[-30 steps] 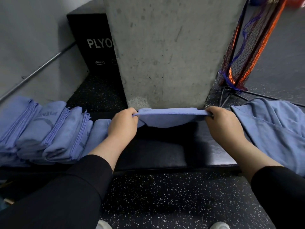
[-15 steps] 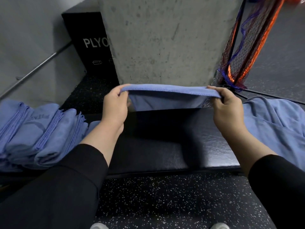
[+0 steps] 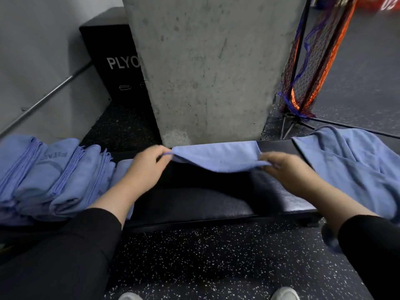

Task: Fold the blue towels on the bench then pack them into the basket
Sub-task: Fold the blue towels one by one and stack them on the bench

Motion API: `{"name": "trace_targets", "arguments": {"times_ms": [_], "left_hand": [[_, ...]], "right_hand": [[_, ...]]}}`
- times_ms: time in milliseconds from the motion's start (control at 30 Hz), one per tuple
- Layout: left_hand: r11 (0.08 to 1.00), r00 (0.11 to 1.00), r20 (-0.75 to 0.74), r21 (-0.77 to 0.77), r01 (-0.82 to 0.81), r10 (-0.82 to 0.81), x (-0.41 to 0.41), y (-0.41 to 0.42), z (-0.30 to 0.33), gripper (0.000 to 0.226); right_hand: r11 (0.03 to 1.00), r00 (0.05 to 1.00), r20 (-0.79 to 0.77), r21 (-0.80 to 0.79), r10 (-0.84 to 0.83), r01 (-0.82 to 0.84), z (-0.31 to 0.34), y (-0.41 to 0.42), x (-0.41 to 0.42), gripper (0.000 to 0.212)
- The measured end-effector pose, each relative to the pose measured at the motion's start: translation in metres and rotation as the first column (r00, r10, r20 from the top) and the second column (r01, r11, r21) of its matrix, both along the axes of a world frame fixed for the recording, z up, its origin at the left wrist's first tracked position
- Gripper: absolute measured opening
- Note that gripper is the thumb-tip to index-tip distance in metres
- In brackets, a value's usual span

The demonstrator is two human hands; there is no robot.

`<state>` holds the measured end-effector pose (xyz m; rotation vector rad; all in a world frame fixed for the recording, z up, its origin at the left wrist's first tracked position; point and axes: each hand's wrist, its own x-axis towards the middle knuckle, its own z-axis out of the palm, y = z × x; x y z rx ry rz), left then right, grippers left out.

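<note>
A: Pinching both near corners of the towel (image 3: 218, 158): left hand (image 3: 149, 167) on its left end, right hand (image 3: 287, 172) on its right end, fingers curled on the hem.

B: Down from half a second ago?

A: Yes. Held high against the pillar (image 3: 207, 68) then; now sagging low over the middle of the bench (image 3: 194, 204), far edge near the pillar's foot.

B: Meaning?

A: Probably laying out for the next fold. Folded stack (image 3: 54, 176) overlapping at the left, just beside the left hand; loose pile (image 3: 355, 161) at the right, unfolded. No basket in sight, so packing not yet begun.
</note>
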<state>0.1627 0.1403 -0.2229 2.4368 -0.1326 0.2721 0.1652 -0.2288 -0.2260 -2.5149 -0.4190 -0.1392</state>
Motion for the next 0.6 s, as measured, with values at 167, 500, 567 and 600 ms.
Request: {"name": "trace_targets", "arguments": {"times_ms": [167, 500, 567, 600], "left_hand": [[0.965, 0.924, -0.366, 0.181, 0.189, -0.112, -0.022, 0.001, -0.014, 0.031], [0.949, 0.839, -0.5, 0.1, 0.3, -0.213, -0.062, -0.001, 0.001, 0.037], [0.95, 0.733, -0.61, -0.127, 0.285, -0.301, -0.072, -0.003, 0.006, 0.031], [0.936, 0.651, -0.672, -0.261, 0.237, -0.353, -0.076, -0.004, 0.008, 0.029]], "right_hand": [[0.974, 0.962, -0.272, -0.22, -0.015, -0.047, -0.011, -0.003, -0.023, 0.036], [0.976, 0.907, -0.419, -0.21, -0.045, -0.049, 0.015, -0.018, -0.044, 0.04], [0.988, 0.836, -0.548, -0.129, -0.004, -0.08, 0.024, -0.02, -0.052, 0.04], [0.998, 0.769, -0.638, -0.035, 0.024, -0.06, 0.029, -0.02, -0.058, 0.038]]}}
